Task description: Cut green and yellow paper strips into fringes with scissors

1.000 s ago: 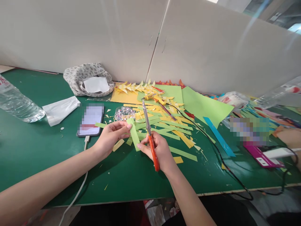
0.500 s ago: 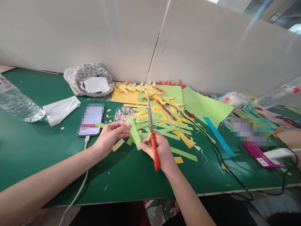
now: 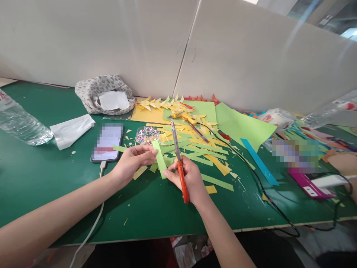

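I view the green strip (image 3: 160,160) above the table (image 3: 69,208), inboard of its front edge. Left hand (image 3: 138,158) pinches the upper end; right hand (image 3: 189,178) grips scissors (image 3: 182,180), thumb at the lower end. Since the previous view, the strip has rotated, presenting its broad face; blades are clear.

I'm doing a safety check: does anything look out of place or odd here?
Yes: a yellow corded tool, perhaps a glue gun, lies among loose paper strips, which could be risky if hot. Its black cord loops past the front of the green table and might snag. No liquid looks spilled.
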The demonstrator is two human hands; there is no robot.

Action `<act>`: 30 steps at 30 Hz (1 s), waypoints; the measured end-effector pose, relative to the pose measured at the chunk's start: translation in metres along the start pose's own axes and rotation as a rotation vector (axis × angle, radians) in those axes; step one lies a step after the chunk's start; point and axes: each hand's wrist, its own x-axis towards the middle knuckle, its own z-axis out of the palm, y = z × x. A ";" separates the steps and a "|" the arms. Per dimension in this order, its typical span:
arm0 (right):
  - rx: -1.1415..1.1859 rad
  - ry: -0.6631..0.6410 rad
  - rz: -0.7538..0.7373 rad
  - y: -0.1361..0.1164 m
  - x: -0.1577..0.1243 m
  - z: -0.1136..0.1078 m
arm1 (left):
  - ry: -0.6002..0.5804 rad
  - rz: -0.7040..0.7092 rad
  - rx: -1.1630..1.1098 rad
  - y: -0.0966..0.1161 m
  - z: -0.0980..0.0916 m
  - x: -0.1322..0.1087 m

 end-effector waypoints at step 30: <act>-0.066 0.026 -0.012 -0.006 -0.003 0.003 | 0.008 0.020 -0.023 0.000 0.000 -0.001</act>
